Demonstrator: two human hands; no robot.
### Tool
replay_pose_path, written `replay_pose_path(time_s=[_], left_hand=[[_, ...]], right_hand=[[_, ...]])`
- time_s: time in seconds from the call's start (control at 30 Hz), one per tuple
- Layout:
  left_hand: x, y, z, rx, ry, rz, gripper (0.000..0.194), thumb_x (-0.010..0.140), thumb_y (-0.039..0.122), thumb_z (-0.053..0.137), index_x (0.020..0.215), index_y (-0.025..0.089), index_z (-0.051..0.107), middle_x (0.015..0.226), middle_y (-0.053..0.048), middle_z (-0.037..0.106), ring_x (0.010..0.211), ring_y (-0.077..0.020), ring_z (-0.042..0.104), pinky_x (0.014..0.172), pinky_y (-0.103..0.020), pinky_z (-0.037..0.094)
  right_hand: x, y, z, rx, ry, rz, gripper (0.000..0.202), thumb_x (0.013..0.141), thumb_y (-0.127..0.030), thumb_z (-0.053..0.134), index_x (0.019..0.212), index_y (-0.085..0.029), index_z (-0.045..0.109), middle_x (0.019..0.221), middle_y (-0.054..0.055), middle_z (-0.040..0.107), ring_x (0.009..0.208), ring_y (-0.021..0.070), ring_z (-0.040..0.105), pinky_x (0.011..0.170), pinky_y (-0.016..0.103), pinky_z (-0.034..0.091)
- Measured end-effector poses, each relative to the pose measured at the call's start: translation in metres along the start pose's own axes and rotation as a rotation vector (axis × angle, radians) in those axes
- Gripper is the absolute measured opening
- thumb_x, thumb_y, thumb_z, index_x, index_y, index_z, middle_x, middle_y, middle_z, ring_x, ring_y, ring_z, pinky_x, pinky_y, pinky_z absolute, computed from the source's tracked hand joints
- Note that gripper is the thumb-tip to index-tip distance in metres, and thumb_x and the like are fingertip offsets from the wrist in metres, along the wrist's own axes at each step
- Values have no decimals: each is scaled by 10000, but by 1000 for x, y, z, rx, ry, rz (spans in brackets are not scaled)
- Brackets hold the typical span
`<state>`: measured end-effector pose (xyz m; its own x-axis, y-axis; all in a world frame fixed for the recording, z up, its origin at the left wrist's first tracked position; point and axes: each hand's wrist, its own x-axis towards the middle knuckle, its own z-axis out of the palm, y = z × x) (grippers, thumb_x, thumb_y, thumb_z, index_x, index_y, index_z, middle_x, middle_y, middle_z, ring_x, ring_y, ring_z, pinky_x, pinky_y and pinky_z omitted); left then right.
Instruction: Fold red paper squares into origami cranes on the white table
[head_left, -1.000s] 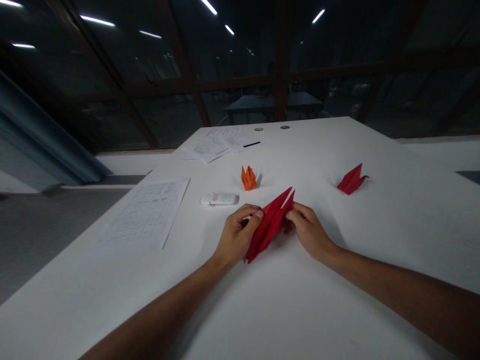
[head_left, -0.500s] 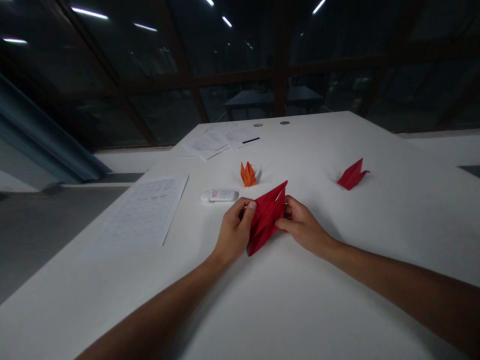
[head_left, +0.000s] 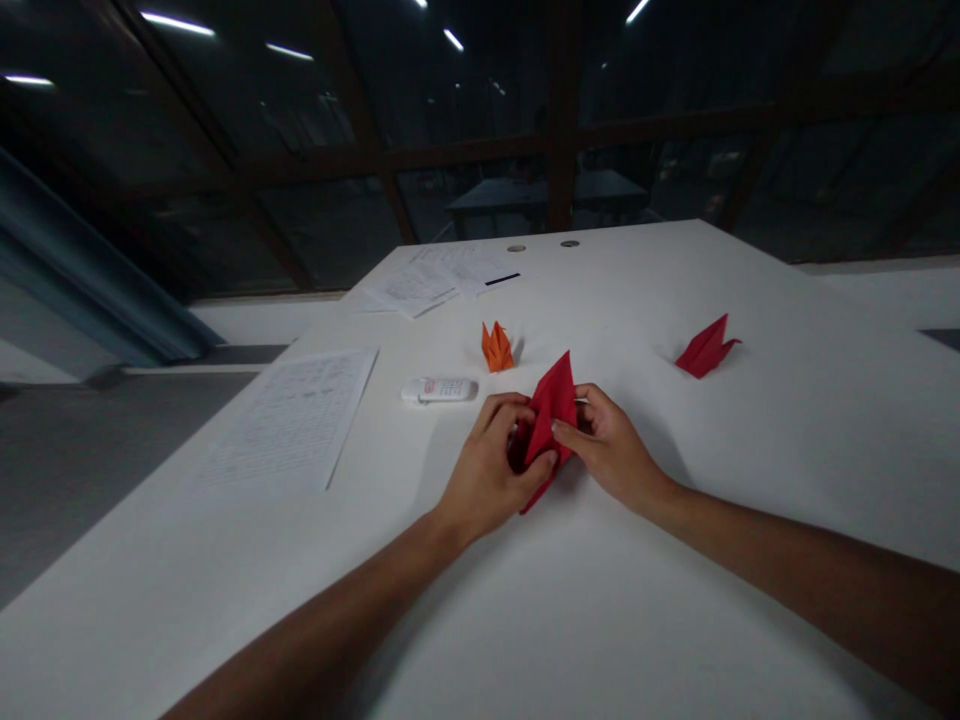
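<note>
Between my two hands is a folded sheet of red origami paper [head_left: 553,395], tilted, with a pointed tip facing away from me. My left hand [head_left: 499,462] grips its left side, the thumb across the lower front and the fingers at the upper left edge. On the right edge, my right hand [head_left: 606,440] pinches the paper, thumb in front and fingers behind. Part of the paper is hidden by my fingers. Beyond it stands a small orange paper crane [head_left: 496,348], and a red paper crane [head_left: 705,348] sits farther right.
A white correction-tape-like case [head_left: 439,390] lies left of my hands on the white table [head_left: 675,620]. A written sheet [head_left: 292,420] is at the left edge. More papers [head_left: 420,285] and a black strip [head_left: 502,280] lie farther back, near two round table fittings [head_left: 570,244].
My left hand has shifted right and its thumb has moved down onto the paper's lower front. The red paper has turned more upright and its near side has folded inward.
</note>
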<state>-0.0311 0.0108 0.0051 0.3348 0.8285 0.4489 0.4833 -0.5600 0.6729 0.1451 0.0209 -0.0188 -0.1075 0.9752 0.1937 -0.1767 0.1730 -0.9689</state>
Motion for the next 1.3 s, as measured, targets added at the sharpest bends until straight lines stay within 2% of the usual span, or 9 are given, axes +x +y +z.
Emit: replay_pose_path(time_s=[0.13,0.2,0.4,0.63,0.87,1.0,1.17,1.3], left_hand=[[0,-3,0,-56,4,-5,159,880,187,671,1027,205,611,1230,-83,577,1124,-195,592,908,-310,516],[0,-5,0,-93,11,2,78,934,210,612,1010,200,628,1204,-83,599,1110,-192,599,906,-311,511],[4,-8,-3,-232,52,-74,188,1003,284,529,911,190,663,1161,-73,648,1076,-195,613,960,-337,477],[7,-17,-6,-500,65,-187,217,943,313,622,778,181,672,1174,-67,678,1089,-222,616,967,-338,462],[3,-24,-6,-792,37,-331,161,863,305,730,799,168,673,1175,-65,707,1012,-219,653,881,-316,493],[3,-23,-6,-813,40,-356,158,854,303,739,801,168,676,1116,-61,720,943,-203,663,832,-308,504],[5,-24,-6,-749,75,-307,129,833,288,749,825,178,682,1085,-56,697,949,-187,640,845,-297,500],[6,-24,-5,-755,87,-337,160,815,296,772,842,182,663,990,-33,681,850,-158,627,768,-272,496]], right_hand=[[0,0,0,10,5,15,290,831,-272,754,1051,-234,568,931,16,726,822,186,678,730,328,534],[0,0,1,13,7,18,308,828,-285,767,1051,-234,560,912,11,724,799,181,671,708,319,530],[-1,4,1,14,-27,-20,268,893,-340,710,1085,-244,549,919,10,713,801,190,670,718,344,536],[-1,-4,-1,-119,-7,-73,114,942,-324,630,1017,-243,605,954,12,666,857,187,625,770,336,496],[-2,-10,0,85,-143,-47,108,922,-266,645,996,-249,567,962,-3,649,920,187,600,838,336,465],[-2,-12,0,124,-143,-21,159,881,-248,680,987,-251,561,979,4,666,954,199,612,858,347,471],[-2,-12,0,100,-102,-18,197,851,-229,684,1014,-259,576,968,5,658,943,205,610,860,352,475],[-3,-9,0,150,-115,-26,219,832,-194,685,1010,-266,579,1021,8,653,981,210,603,869,352,481]])
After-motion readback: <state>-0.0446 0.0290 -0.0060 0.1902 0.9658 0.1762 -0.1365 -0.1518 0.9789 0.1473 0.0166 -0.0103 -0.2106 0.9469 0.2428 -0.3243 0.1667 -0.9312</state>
